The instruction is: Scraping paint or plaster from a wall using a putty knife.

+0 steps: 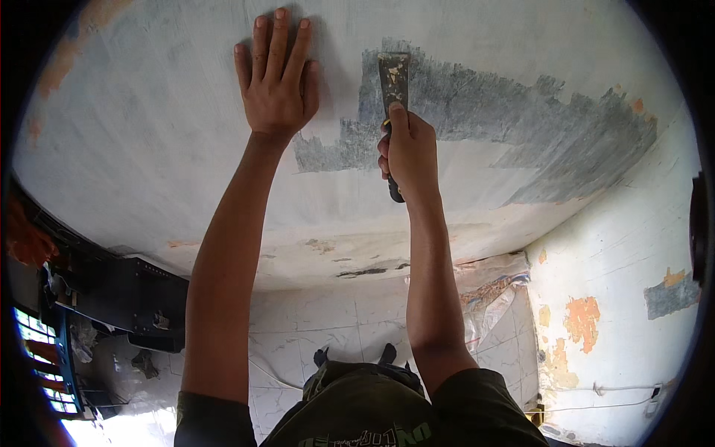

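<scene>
My right hand [412, 148] grips the black and yellow handle of a putty knife [395, 78], thumb on its blade. The metal blade points up the wall, with pale flecks stuck to it, over the left part of a scraped grey patch [475, 106]. Left of the tool, my left hand [279, 89] lies on the white painted wall [139, 139], palm down with fingers spread, and holds nothing. The grey patch stretches right to near the wall's corner and has ragged edges.
A side wall [620, 251] on the right has peeled orange spots, a socket and a cable. Plastic sheeting [491, 285] lies at the corner on the tiled floor [329, 341]. Black furniture [128, 290] stands at the lower left, near a barred window [42, 357].
</scene>
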A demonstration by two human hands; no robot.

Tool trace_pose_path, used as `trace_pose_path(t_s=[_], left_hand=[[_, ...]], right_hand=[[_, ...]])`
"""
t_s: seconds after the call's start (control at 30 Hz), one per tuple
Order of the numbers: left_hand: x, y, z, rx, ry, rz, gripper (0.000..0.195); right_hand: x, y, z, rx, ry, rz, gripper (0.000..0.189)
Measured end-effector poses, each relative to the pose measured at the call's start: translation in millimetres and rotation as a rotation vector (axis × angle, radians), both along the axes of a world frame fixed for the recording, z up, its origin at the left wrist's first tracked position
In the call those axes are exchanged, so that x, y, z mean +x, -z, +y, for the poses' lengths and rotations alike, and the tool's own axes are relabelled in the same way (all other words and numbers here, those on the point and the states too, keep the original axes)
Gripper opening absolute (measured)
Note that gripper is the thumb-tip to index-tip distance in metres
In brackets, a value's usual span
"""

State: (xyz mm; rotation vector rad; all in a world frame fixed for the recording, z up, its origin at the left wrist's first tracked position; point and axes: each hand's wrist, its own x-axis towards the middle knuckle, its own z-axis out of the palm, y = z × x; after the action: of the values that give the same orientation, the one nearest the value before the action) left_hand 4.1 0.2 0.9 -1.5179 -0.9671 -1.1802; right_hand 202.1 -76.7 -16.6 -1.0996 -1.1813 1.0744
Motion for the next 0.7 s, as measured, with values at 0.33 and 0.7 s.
trace_pose_path(t_s=[0.33,0.7], left_hand=[[-1,-2,-2,0.000,0.001,0.004,0.050],[1,0,0,-0.004,0.002,0.000,0.049]], right_hand=[[0,-4,2,0.015,-0.005,0.014,0.042],[1,-5,1,0.018,-0.022,0.022,0.041]])
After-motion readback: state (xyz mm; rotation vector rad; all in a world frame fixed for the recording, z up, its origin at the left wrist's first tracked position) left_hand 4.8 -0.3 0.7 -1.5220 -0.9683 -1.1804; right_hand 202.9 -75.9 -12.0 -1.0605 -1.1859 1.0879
